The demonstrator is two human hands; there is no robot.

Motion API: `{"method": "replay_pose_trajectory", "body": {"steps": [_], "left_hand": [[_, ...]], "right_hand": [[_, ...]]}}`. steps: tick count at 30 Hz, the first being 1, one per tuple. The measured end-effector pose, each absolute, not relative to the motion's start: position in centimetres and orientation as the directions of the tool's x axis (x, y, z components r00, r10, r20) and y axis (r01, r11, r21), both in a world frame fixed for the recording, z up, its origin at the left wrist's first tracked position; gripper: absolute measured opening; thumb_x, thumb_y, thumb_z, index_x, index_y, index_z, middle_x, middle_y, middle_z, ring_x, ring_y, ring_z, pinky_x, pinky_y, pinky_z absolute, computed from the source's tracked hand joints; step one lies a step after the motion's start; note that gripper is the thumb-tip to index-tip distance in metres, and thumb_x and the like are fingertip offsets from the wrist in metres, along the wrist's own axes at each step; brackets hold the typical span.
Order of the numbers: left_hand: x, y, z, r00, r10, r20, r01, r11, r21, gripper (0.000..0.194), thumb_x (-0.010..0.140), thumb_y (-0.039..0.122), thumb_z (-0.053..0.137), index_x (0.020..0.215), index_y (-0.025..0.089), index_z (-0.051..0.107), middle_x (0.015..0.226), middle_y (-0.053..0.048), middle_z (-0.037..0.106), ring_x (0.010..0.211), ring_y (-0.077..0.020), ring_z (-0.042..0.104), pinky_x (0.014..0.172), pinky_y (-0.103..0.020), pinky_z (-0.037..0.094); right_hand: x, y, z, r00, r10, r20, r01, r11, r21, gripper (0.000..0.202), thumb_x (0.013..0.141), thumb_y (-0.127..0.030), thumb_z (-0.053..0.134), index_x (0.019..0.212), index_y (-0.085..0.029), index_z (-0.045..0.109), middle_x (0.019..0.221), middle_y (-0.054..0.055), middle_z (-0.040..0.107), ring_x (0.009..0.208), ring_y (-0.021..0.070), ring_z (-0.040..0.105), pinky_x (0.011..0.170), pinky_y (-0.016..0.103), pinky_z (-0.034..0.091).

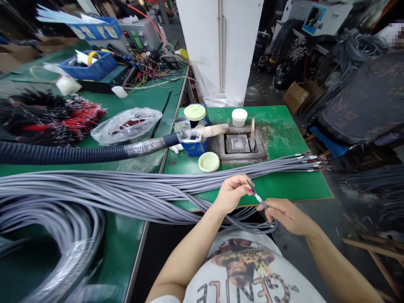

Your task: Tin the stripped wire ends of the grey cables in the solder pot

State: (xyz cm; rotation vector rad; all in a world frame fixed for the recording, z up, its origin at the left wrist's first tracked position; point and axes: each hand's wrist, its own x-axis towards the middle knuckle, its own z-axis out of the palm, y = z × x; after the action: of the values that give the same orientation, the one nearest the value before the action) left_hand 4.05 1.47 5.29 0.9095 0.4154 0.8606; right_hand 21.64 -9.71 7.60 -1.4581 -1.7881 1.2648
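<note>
1 cable end [258, 198] sits between both grips: the right grip [287, 213] pinches its jacket [264, 205], apparently for steadiness; the left grip [232, 192] pinches its wires [249, 190], seemingly to part them. Beyond both grips, bundled cables [164, 182] cross the table [296, 185].

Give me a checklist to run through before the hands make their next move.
1. Right hand gripping the grey cable near its end: ok.
2. Left hand pinching the coloured wires firmly: cannot tell; the fingertips are at them.
3. Wires gathered together: not ok, they are spread apart.
4. Block with the square centre free of tools: not ok, a flat stick stands in its right side.
5. White tub lidded: ok.
6. Block cool: cannot tell.
</note>
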Motion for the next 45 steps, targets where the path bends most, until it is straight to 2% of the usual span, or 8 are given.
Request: {"method": "replay_pose_trajectory", "body": {"steps": [7, 15, 21, 29, 32, 35, 38, 45], "left_hand": [[4.6, 0.9, 4.0, 0.563, 0.826, 0.028, -0.447, 0.276, 0.851, 0.018, 0.077, 0.030, 0.068, 0.076, 0.015, 0.059, 0.065, 0.001, 0.059, 0.058, -0.0092, 0.053, 0.061, -0.024, 0.044], [5.1, -0.2, 3.7, 0.470, 0.881, -0.061, -0.536, 0.340, 0.773, 0.014, 0.073, 0.027, 0.068, 0.077, 0.016, 0.060, 0.066, 0.002, 0.060, 0.058, -0.0082, 0.052, 0.062, -0.022, 0.043], [4.4, -0.2, 4.2, 0.286, 0.956, -0.063, -0.596, 0.229, 0.770, 0.016, 0.073, 0.025, 0.074, 0.078, 0.016, 0.062, 0.066, 0.002, 0.063, 0.061, -0.0071, 0.054, 0.063, -0.020, 0.044], [2.5, 1.1, 4.4, 0.276, 0.946, -0.173, -0.687, 0.319, 0.653, 0.025, 0.071, 0.033, 0.075, 0.080, 0.016, 0.059, 0.068, 0.002, 0.063, 0.057, -0.0075, 0.054, 0.059, -0.021, 0.044], [1.1, 1.5, 4.1, 0.239, 0.964, -0.116, -0.517, 0.228, 0.825, 0.023, 0.074, 0.033, 0.071, 0.087, 0.016, 0.062, 0.070, 0.000, 0.064, 0.061, -0.0095, 0.056, 0.062, -0.023, 0.044], [-0.2, 1.4, 3.3, 0.219, 0.971, 0.096, -0.137, -0.067, 0.988, 0.013, 0.079, 0.028, 0.066, 0.085, 0.017, 0.066, 0.074, -0.002, 0.064, 0.069, -0.0131, 0.056, 0.069, -0.027, 0.045], [-1.0, 1.4, 2.3, 0.302, 0.914, 0.272, 0.115, -0.318, 0.941, 0.012, 0.085, 0.025, 0.057, 0.084, 0.018, 0.066, 0.076, -0.004, 0.065, 0.074, -0.0157, 0.057, 0.073, -0.029, 0.044], [-1.2, 1.6, 1.5, 0.347, 0.878, 0.330, 0.143, -0.398, 0.906, 0.015, 0.088, 0.024, 0.052, 0.088, 0.018, 0.066, 0.077, -0.004, 0.066, 0.075, -0.0160, 0.059, 0.074, -0.028, 0.045]], "right_hand": [[19.3, -8.1, 9.3, -0.062, 0.994, -0.085, 0.495, -0.044, -0.868, 0.045, 0.092, -0.034, 0.051, 0.135, -0.023, 0.045, 0.083, 0.000, 0.061, 0.068, 0.0123, 0.053, 0.066, 0.024, 0.043], [16.5, -5.3, 8.6, 0.237, 0.949, 0.208, 0.555, 0.044, -0.831, 0.027, 0.084, -0.035, 0.062, 0.107, -0.023, 0.066, 0.062, -0.004, 0.053, 0.056, 0.0108, 0.047, 0.058, 0.024, 0.041], [16.3, -3.5, 8.9, 0.162, 0.930, 0.328, 0.586, 0.177, -0.791, 0.017, 0.087, -0.033, 0.058, 0.080, -0.022, 0.070, 0.068, 0.001, 0.061, 0.062, 0.0138, 0.052, 0.061, 0.028, 0.042], [14.7, 1.7, 10.2, -0.034, 0.943, 0.332, 0.559, 0.293, -0.775, 0.018, 0.084, -0.032, 0.062, 0.072, -0.020, 0.067, 0.066, 0.001, 0.059, 0.062, 0.0136, 0.053, 0.060, 0.028, 0.043], [14.1, 5.1, 10.4, -0.092, 0.943, 0.320, 0.613, 0.307, -0.728, 0.021, 0.082, -0.032, 0.062, 0.067, -0.018, 0.066, 0.061, -0.001, 0.055, 0.057, 0.0114, 0.049, 0.056, 0.025, 0.038], [13.6, 8.7, 9.7, -0.170, 0.947, 0.273, 0.662, 0.315, -0.680, 0.023, 0.080, -0.032, 0.062, 0.064, -0.016, 0.066, 0.059, -0.001, 0.056, 0.055, 0.0106, 0.047, 0.053, 0.025, 0.035], [12.9, 11.6, 8.3, -0.242, 0.951, 0.194, 0.736, 0.310, -0.602, 0.023, 0.078, -0.032, 0.062, 0.063, -0.015, 0.068, 0.061, 0.001, 0.061, 0.056, 0.0117, 0.050, 0.054, 0.025, 0.033], [12.2, 13.6, 5.7, -0.294, 0.950, 0.104, 0.867, 0.311, -0.388, 0.022, 0.078, -0.030, 0.060, 0.065, -0.016, 0.070, 0.066, 0.003, 0.067, 0.061, 0.0144, 0.056, 0.059, 0.026, 0.034]]}}
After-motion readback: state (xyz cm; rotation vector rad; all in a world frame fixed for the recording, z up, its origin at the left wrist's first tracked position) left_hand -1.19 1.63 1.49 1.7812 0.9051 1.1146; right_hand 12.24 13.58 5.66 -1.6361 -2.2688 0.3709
